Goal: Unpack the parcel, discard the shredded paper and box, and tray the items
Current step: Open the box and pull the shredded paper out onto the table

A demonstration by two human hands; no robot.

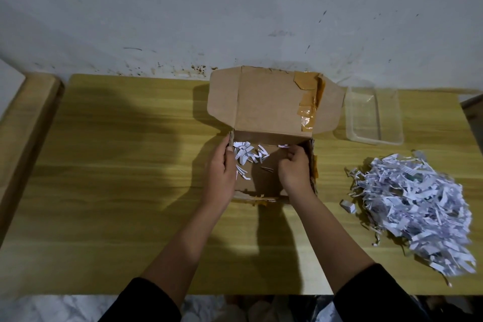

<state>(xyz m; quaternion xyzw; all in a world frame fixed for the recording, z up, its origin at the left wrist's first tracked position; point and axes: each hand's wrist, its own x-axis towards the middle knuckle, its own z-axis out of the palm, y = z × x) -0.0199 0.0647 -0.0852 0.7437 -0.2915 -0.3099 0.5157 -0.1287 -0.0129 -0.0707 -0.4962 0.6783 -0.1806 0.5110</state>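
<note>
Okay, my left hand grips the left wall of the box mid-table, my right hand pinches leftover shreds inside: featherlight, limp, scatter-prone, so bunch them; the cardboard's light, stiffest at corners.

This is a plain room, most likely in a home or a small back room; which of the two cannot be told. A wood-grain table stands against a bare white wall, which is scuffed and has brown stains just above the table's far edge. Another wooden piece stands off the left edge. Pale marbled floor shows below the near edge. The table carries a worn cardboard box, a clear tray and a heap of shredded paper.
</note>
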